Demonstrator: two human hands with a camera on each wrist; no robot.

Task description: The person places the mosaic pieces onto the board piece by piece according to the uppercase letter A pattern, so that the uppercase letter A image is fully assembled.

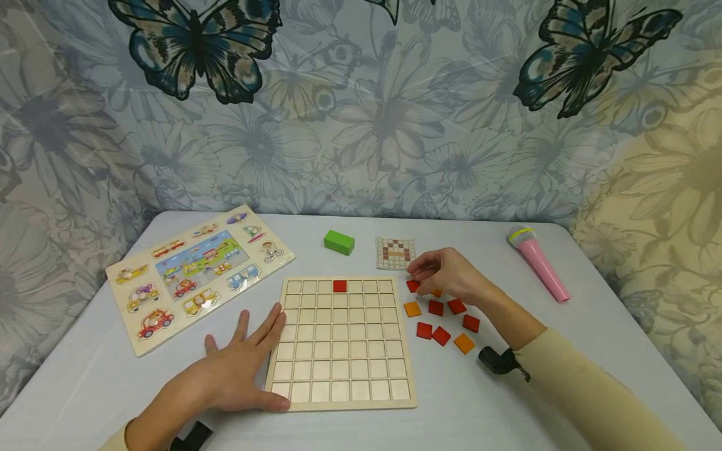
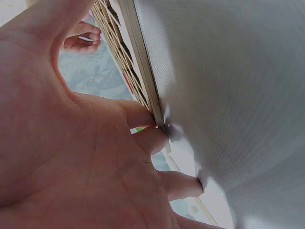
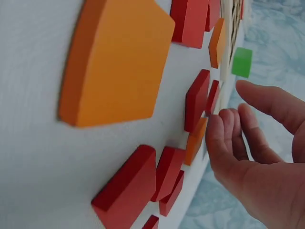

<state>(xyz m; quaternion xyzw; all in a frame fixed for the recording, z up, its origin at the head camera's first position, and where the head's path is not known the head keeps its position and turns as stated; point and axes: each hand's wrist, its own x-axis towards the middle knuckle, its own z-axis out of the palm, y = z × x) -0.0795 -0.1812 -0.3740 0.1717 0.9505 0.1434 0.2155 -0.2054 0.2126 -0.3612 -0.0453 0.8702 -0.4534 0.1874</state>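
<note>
A wooden grid board (image 1: pixel 341 407) lies flat on the table, with one red tile (image 1: pixel 340 286) in its top row. My left hand (image 1: pixel 237 366) has its fingers spread, and the thumb and fingers touch the board's left side. Beyond the board's upper right corner, my right hand (image 1: pixel 451 274) hovers over a red tile (image 1: pixel 413 286), thumb apart from the loosely bent fingers. Nothing shows between them in the right wrist view. An orange tile (image 1: pixel 437 293) is partly hidden beneath that hand. Several loose red tiles (image 1: pixel 435 307) and orange tiles (image 1: pixel 464 343) are scattered nearby.
A small pattern card (image 1: pixel 395 254) lies behind the board, beside a green block (image 1: pixel 339 242). To the left is a picture puzzle board (image 1: pixel 197 279) with vehicles. A pink toy microphone (image 1: pixel 538 266) rests at the right. Patterned fabric (image 1: pixel 361 138) hangs behind the table.
</note>
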